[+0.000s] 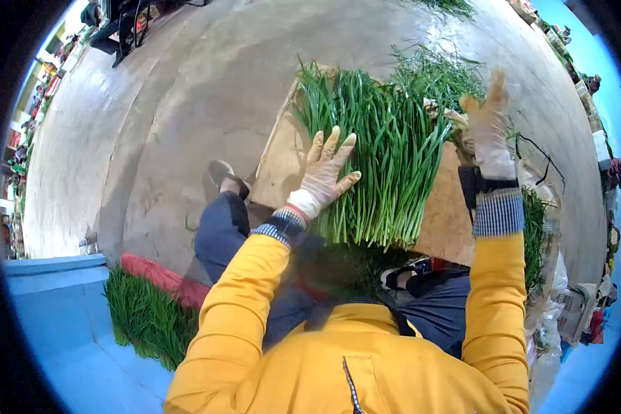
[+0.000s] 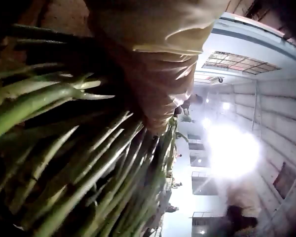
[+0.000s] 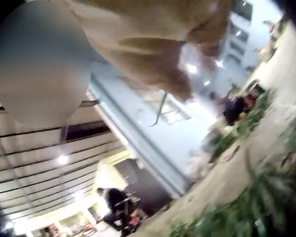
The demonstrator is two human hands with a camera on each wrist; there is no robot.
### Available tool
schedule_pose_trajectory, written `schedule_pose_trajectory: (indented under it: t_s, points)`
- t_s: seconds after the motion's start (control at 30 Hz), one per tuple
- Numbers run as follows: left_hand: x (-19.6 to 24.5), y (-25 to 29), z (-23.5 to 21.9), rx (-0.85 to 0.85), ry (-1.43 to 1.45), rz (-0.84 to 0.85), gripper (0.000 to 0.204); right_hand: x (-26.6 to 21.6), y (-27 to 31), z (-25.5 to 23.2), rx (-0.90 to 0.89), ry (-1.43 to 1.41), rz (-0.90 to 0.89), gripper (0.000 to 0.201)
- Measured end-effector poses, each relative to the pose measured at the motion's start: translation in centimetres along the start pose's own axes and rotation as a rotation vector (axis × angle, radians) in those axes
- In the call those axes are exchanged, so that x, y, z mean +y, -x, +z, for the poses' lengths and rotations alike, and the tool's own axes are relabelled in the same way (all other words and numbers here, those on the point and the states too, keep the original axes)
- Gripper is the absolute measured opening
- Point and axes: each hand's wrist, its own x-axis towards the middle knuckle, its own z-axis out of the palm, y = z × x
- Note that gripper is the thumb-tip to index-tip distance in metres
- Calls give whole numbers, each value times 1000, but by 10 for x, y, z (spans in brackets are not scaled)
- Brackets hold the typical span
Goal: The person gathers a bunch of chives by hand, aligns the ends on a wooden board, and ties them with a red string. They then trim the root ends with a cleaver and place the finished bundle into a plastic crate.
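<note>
A wide row of long green leafy stalks that look like garlic chives [image 1: 386, 159] lies on a wooden board [image 1: 281, 155], pale cut ends towards the person. My left hand [image 1: 324, 169], in a pale glove, rests on the left side of the row with its fingers spread. Close up in the left wrist view, the pale stems [image 2: 84, 177] run beside that glove. Off to the right, my gloved right hand [image 1: 490, 131] is raised with thumb and fingers apart. A single thin green blade [image 3: 161, 109] hangs by its glove in the right wrist view.
Loose green trimmings [image 1: 438, 76] heap at the board's far right. More stalks [image 1: 145, 321] lie by a red cloth [image 1: 164, 279] at lower left. Bags and greens [image 1: 533, 234] stand beside the right arm. A dark-clothed person [image 1: 114, 27] is far off at upper left.
</note>
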Motion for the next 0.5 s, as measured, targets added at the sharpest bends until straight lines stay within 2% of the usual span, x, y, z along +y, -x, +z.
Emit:
schedule_pose_trajectory:
  t_s: [0.03,0.07,0.1,0.17,0.2,0.23,0.27,0.3,0.33,0.37,0.43,0.5]
  points:
    - [2,-4,-6,26,23,-36,74,13,7,3,13,2,0,64]
    - [5,-13,-20,86,60,-67,79,39,32,11,-257,-185,169,65]
    - [12,-20,-38,108,214,-285,83,59,60,18,-534,-371,337,68]
    - [-13,-28,-41,305,603,-586,87,72,116,13,-618,-413,375,70]
    - [-21,-33,-41,304,850,-835,91,66,130,1,-640,-398,548,72]
    - [-25,-36,-44,298,847,-838,91,58,141,-8,-657,-381,727,73]
    - [-25,-43,-50,189,957,-663,98,47,149,-10,-633,-493,959,75]
    - [-24,-50,-53,82,1059,-480,105,55,157,0,-636,-423,971,81]
    - [-12,-51,-41,102,790,-758,122,44,150,0,-674,-500,929,85]
    - [-12,-56,-25,49,567,-751,127,32,141,2,-713,-576,885,89]
    - [-1,-63,-12,-60,416,-729,132,44,164,46,-644,-222,767,92]
    - [12,-67,-16,-165,376,-721,135,23,154,44,-647,-200,704,91]
